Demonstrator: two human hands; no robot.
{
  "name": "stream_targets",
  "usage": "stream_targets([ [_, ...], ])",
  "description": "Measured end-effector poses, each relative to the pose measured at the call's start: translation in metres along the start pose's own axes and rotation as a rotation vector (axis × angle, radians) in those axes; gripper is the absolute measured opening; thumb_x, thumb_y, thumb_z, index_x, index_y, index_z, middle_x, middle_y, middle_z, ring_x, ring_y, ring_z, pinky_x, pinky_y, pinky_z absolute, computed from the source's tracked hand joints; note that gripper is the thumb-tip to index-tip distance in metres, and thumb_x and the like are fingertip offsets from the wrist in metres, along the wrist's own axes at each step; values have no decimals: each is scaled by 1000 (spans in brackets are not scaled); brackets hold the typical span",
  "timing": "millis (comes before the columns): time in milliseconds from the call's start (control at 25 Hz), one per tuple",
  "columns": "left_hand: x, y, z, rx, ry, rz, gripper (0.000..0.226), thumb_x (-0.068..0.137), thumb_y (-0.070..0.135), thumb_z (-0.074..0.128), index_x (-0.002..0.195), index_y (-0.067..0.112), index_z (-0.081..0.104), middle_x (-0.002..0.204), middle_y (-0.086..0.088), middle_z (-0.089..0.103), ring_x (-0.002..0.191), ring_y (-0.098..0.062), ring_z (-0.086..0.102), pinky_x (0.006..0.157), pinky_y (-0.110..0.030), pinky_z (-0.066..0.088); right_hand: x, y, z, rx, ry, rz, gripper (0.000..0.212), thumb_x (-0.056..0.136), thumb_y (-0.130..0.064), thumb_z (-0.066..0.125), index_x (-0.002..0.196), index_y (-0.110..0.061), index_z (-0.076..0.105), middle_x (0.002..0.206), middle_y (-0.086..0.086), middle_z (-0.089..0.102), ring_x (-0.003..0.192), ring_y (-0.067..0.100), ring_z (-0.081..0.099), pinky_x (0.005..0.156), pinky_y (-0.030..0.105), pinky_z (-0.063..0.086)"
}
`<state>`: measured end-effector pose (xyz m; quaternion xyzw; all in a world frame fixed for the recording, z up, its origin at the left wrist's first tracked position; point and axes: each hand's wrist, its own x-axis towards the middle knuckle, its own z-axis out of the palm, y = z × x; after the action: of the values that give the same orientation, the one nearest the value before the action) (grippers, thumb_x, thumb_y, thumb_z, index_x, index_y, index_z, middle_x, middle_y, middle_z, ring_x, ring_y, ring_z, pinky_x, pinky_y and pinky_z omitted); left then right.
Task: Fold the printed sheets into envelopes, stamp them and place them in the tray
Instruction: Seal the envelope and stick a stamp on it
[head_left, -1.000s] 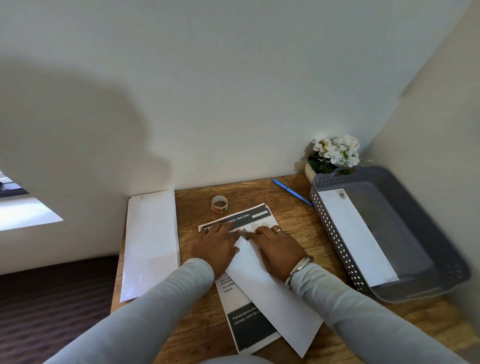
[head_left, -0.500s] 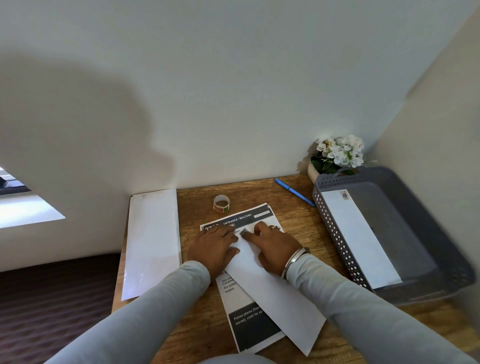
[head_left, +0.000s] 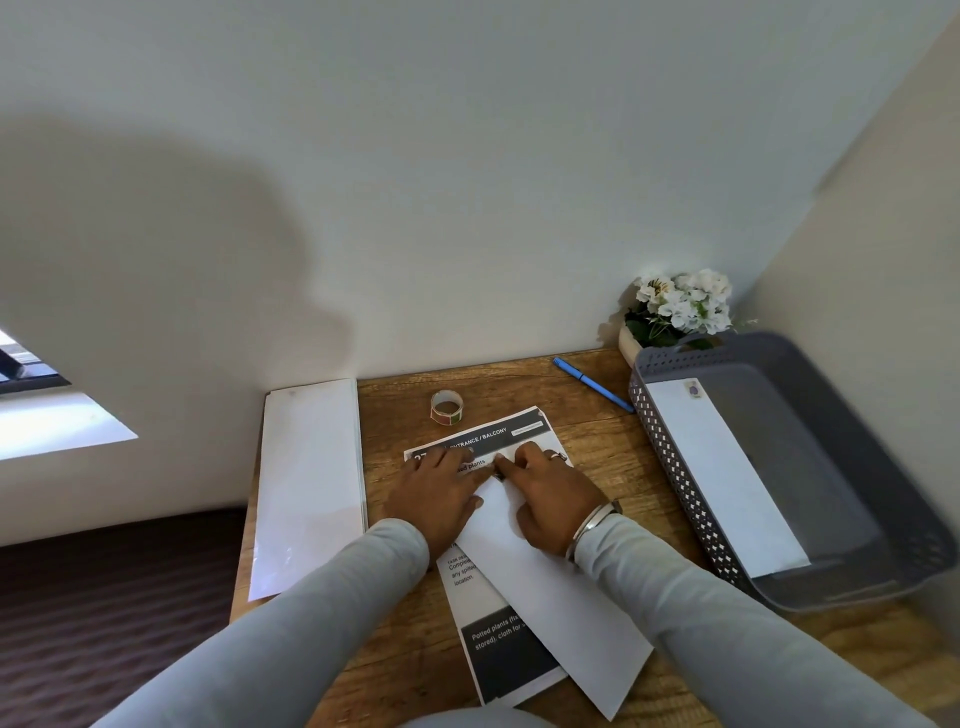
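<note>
Surface (head_left: 405, 644): wooden, set in a white-walled corner.
Left grip (head_left: 441, 493): flat on sheet (head_left: 511, 660).
Right grip (head_left: 550, 499): flat, pressing the fold.
Tray (head_left: 852, 592): grey, right edge, holding an envelope (head_left: 722, 478).

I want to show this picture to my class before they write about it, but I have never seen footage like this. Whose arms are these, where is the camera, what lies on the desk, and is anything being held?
There is no machine here. A person wears a wide-angle camera on the head, so you look forward and down along their own grey-sleeved arms. The left hand and right hand press flat on a white folded sheet, which lies across a printed sheet. Neither hand grips anything. On the wooden desk there is also a stack of white paper, a roll of stickers, a blue pen and a pot of white flowers. The grey tray at the right already holds one envelope.
</note>
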<state>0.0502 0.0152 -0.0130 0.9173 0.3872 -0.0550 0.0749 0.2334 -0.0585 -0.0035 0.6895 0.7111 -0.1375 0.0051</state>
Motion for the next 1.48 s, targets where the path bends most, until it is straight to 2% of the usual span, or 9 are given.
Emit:
stream_targets([
  [280,2,0,1,33,11,7,50,102,47,42,151,38,36,156,1,33,145,-26,26,117,-48,26,-15,11,10,-5,127,-64,49,92,-29,46,140,-24,52,130,5,53,107,27,54,91,38,52],
  [440,1,-2,3,-23,22,-4,51,101,49,43,150,37,38,156,4,34,146,-23,27,118,-46,23,-15,11,10,-65,111,-106,41,92,-30,55,133,-30,57,129,6,58,108,29,58,88,40,54],
  [560,0,-4,3,-100,31,-24,49,100,50,44,147,34,42,156,7,36,145,-18,28,120,-43,20,-14,9,4,-60,64,-88,46,91,-30,55,137,-32,53,133,5,54,112,28,55,90,40,54],
  [720,1,-6,1,-146,35,-22,47,99,50,47,142,31,49,154,8,40,142,-17,33,118,-40,27,-10,4,-5,-69,8,-61,61,89,-28,55,148,-35,39,134,3,46,114,28,50,88,40,54],
  [960,0,-5,-3,-161,17,-24,49,98,50,50,143,31,49,155,8,39,143,-17,32,119,-40,28,-1,-5,-12,-107,-95,-8,75,88,-30,59,153,-35,23,140,7,37,117,30,50,88,41,54],
  [1200,0,-4,-6,-142,6,-25,49,99,48,49,145,30,46,156,7,37,144,-17,31,119,-41,29,2,-7,-8,-4,-69,74,74,83,-28,61,151,-32,31,136,4,40,114,28,52,87,38,53],
  [1480,0,0,0,-10,9,-6,49,100,45,46,148,38,39,154,4,35,142,-24,29,115,-45,32,-12,4,6,38,66,8,65,85,-33,53,149,-30,38,135,1,43,112,24,49,88,32,51],
])
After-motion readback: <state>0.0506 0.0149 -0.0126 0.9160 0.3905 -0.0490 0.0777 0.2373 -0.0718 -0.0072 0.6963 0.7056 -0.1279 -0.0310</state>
